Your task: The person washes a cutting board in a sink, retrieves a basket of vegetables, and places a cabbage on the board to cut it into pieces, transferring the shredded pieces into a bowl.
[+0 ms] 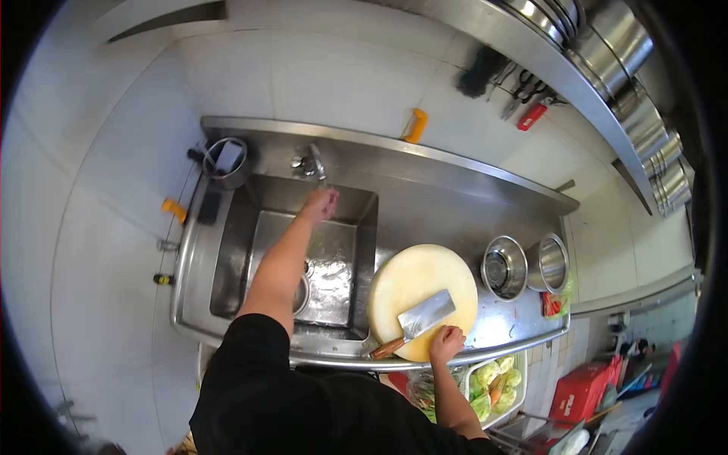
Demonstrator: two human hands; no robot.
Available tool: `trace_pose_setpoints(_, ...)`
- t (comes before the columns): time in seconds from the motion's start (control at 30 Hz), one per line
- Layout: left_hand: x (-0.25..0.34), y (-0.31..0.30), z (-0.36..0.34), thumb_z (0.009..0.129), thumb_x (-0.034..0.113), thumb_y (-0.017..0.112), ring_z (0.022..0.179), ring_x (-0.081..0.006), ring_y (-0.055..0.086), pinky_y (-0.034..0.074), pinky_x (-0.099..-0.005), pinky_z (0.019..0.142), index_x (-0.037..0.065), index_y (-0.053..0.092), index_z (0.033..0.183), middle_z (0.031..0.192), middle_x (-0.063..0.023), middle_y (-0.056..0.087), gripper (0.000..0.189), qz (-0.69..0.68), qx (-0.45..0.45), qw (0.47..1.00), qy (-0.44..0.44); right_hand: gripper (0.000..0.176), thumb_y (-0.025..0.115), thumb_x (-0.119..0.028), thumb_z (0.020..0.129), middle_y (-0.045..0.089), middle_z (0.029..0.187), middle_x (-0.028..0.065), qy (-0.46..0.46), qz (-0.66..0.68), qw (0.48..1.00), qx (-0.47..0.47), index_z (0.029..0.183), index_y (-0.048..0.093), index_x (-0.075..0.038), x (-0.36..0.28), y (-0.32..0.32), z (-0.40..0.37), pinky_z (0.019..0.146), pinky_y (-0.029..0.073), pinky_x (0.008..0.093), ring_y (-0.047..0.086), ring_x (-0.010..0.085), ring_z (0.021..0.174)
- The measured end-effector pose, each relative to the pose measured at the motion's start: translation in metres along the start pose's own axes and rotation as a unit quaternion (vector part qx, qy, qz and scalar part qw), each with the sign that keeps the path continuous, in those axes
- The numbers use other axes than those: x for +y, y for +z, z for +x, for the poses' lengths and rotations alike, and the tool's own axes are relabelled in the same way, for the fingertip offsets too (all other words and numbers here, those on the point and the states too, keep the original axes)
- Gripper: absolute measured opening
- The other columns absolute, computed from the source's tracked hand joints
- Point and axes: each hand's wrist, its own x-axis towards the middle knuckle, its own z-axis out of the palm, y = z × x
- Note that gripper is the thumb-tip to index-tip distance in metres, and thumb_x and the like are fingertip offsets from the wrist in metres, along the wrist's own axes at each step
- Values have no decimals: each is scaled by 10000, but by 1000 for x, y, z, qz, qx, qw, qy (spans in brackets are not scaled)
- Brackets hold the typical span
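My left hand is closed below the spout of the metal faucet, over the steel sink; what it holds, if anything, is too small to make out. On the round, pale yellow chopping board lies a cleaver with a wooden handle, its blade flat and pointing to the upper right. My right hand rests at the board's lower right edge, just beside the blade, with its fingers curled. Its palm side is hidden.
Two steel bowls stand right of the board, near a red and green package. A steel pot with utensils occupies the sink's back left corner. Below the counter edge is a white basket of green vegetables. Pots line the upper right shelf.
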Motion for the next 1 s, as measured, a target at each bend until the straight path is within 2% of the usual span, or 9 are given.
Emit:
trace_pose_setpoints(0.03,3,-2,2,950,203,629,620,-231,629,507,-420,579,58,704,949,773,-82,680,163,347,117,921,129,162,628,-232,928,627,945,118,6,-5,1000,4,887,608,-77,1,2,-1,872,392,513,554,361,977)
trace_pose_setpoints(0.2,80,-56,47,1009,421,499,1237,-479,592,510,-545,981,52,660,1207,1361,-272,603,449,529,339,759,170,144,644,-220,906,621,936,109,-7,-38,999,29,875,607,-85,-2,5,-1,860,389,496,551,345,962)
trace_pose_setpoints(0.23,65,-105,102,1041,545,440,1070,-445,694,577,-547,803,27,674,1139,1155,-264,692,576,624,315,627,343,143,648,-219,903,620,933,108,-1,-42,999,35,873,608,-85,-7,1,-2,857,388,495,550,342,960)
trace_pose_setpoints(0.3,112,-109,97,1039,673,389,449,-232,577,448,-383,347,68,635,840,639,-90,590,682,233,111,966,26,145,659,-228,894,620,928,103,14,-41,999,32,873,621,-90,-15,-7,-1,852,388,492,550,337,955)
trace_pose_setpoints(0.4,116,-146,128,1040,481,597,527,-163,561,473,-342,418,119,638,921,703,-34,587,384,136,32,989,-39,167,653,-254,898,621,900,102,11,-31,998,46,876,631,-90,-21,-13,-1,869,397,485,562,335,939)
trace_pose_setpoints(0.6,119,-158,98,1018,223,654,902,-234,664,588,-425,732,64,579,1242,1093,-103,623,286,374,-90,909,162,170,636,-263,900,619,926,111,39,-36,998,16,882,631,-94,-27,-18,-2,885,405,472,558,328,961)
trace_pose_setpoints(0.7,117,-138,69,966,174,685,1007,-355,682,577,-476,844,51,573,1264,1171,-182,647,341,676,0,618,402,200,620,-303,916,631,937,101,52,-50,997,-1,896,643,-106,-27,-21,0,893,409,466,574,313,978)
trace_pose_setpoints(0.8,114,-122,55,920,136,710,1099,-445,651,546,-493,924,21,557,1304,1254,-260,626,430,774,49,498,387,193,613,-295,922,624,942,96,42,-61,997,4,910,641,-104,-27,-19,-1,886,410,464,571,308,981)
trace_pose_setpoints(1.0,120,-81,27,878,142,749,1236,-444,574,482,-518,1038,-40,501,1373,1359,-286,554,582,789,98,562,229,195,606,-281,936,603,938,104,31,-52,998,3,933,628,-87,-26,-25,-1,876,414,467,561,311,969)
